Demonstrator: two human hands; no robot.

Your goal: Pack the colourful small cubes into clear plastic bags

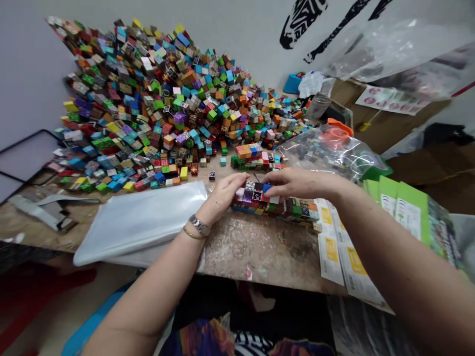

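A neat block of small printed cubes (256,210) lies lengthwise near the middle of the table, with extra cubes on top. My left hand (222,195) is closed against the block's left end, its fingers pressed together at the upper cubes. My right hand (293,182) reaches in from the right. Its thumb and fingers close about a blue cube (266,188) on the top layer; part of the grip is hidden. Just behind stands another short stack of cubes (248,151), and a single black-patterned cube (212,175) lies to its left.
A tall heap of cubes (166,104) rises against the wall. Clear plastic sleeves (144,217) and a metal tool (48,210) lie left. At right are a clear bag (326,153), printed label sheets (330,254) and green packaging cards (403,210). The table's front edge is close.
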